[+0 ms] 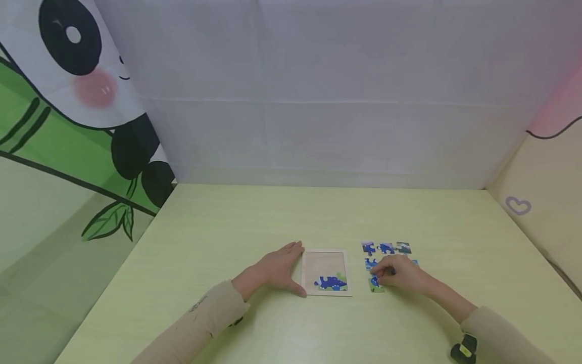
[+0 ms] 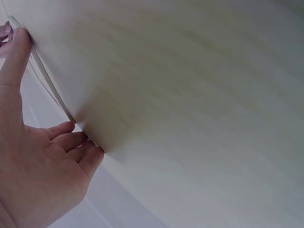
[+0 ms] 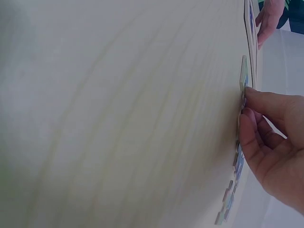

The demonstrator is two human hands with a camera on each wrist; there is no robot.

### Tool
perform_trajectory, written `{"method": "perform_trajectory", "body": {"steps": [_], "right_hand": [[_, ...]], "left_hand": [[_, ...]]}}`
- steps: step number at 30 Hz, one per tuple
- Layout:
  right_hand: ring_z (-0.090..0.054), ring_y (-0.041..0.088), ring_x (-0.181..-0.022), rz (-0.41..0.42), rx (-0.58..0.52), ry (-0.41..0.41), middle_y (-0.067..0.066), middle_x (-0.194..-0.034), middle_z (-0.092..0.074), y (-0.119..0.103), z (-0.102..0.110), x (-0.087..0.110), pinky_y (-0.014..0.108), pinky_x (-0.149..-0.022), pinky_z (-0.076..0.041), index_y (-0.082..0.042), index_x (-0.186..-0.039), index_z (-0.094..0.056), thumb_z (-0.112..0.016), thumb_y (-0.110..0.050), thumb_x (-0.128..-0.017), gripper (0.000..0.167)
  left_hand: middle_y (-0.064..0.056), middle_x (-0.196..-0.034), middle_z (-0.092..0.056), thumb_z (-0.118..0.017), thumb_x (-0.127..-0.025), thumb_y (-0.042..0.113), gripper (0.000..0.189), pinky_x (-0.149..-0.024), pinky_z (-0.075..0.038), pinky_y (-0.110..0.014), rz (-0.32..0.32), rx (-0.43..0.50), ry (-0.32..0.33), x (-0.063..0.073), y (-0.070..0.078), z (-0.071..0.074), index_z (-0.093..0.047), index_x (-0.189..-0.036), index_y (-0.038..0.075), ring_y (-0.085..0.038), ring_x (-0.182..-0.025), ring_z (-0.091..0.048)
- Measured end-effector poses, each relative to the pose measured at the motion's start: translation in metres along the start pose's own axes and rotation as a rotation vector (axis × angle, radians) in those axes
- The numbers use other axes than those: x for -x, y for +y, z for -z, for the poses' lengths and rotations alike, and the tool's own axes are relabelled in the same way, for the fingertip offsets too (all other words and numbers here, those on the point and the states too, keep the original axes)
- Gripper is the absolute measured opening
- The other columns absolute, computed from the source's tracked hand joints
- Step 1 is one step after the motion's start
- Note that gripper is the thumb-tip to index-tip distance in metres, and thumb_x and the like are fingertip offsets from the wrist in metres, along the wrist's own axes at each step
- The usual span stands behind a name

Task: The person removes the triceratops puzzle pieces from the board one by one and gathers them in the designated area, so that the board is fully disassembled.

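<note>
A square light-wood puzzle tray (image 1: 325, 263) lies flat on the table, with joined blue and green pieces (image 1: 332, 283) in its lower right part. My left hand (image 1: 279, 268) steadies the tray from the left, its thumb at the lower corner and its fingers near the upper one. In the left wrist view, those spread fingers (image 2: 71, 137) touch the tray's thin edge (image 2: 52, 90). To the tray's right, my right hand (image 1: 400, 273) pinches a blue and green puzzle piece (image 1: 376, 285) with thumb and fingertips, low at the table. The hand covers part of the loose pieces.
Several loose puzzle pieces (image 1: 386, 247) lie in rows right of the tray, partly under the right hand. The pale wooden table (image 1: 236, 217) meets a white cloth backdrop (image 1: 318, 126) at the back. A cartoon-printed cloth (image 1: 91, 151) hangs at the left.
</note>
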State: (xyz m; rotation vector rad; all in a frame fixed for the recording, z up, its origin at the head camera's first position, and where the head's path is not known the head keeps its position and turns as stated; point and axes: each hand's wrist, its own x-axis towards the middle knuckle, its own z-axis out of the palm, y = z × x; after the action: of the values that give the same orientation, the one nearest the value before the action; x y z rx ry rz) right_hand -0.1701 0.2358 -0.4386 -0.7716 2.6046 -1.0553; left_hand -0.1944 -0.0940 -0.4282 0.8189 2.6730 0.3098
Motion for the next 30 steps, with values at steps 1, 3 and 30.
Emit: {"method": "perform_trajectory", "body": {"steps": [1,3,30], "right_hand": [[-0.054,0.003,-0.072,0.000,0.006,0.002,-0.002,-0.082,-0.064,0.000,0.000,0.000,0.019,-0.062,-0.050,0.001,-0.095,-0.069,-0.067,-0.001,-0.077,0.018],[-0.053,0.003,-0.072,-0.001,0.013,0.004,-0.002,-0.083,-0.064,-0.001,0.000,0.000,0.019,-0.062,-0.050,0.001,-0.095,-0.069,-0.067,0.000,-0.077,0.018],[-0.051,0.005,-0.073,0.075,0.031,-0.035,0.000,-0.084,-0.062,-0.026,-0.006,-0.027,0.020,-0.064,-0.048,-0.001,-0.099,-0.065,-0.068,-0.005,-0.079,0.020]], "left_hand": [[-0.010,-0.150,-0.018,-0.070,-0.060,0.066,0.113,-0.109,-0.025,-0.040,0.000,0.001,0.000,0.000,0.000,0.000,-0.023,-0.143,0.005,-0.025,-0.138,-0.014],[-0.010,-0.150,-0.018,-0.070,-0.060,0.065,0.112,-0.109,-0.025,-0.040,-0.002,0.003,0.000,0.001,0.001,0.001,-0.023,-0.143,0.005,-0.025,-0.138,-0.015],[-0.010,-0.150,-0.018,-0.069,-0.059,0.067,0.113,-0.109,-0.025,-0.040,-0.005,-0.013,0.009,-0.001,-0.001,-0.002,-0.023,-0.143,0.006,-0.025,-0.138,-0.015]]}}
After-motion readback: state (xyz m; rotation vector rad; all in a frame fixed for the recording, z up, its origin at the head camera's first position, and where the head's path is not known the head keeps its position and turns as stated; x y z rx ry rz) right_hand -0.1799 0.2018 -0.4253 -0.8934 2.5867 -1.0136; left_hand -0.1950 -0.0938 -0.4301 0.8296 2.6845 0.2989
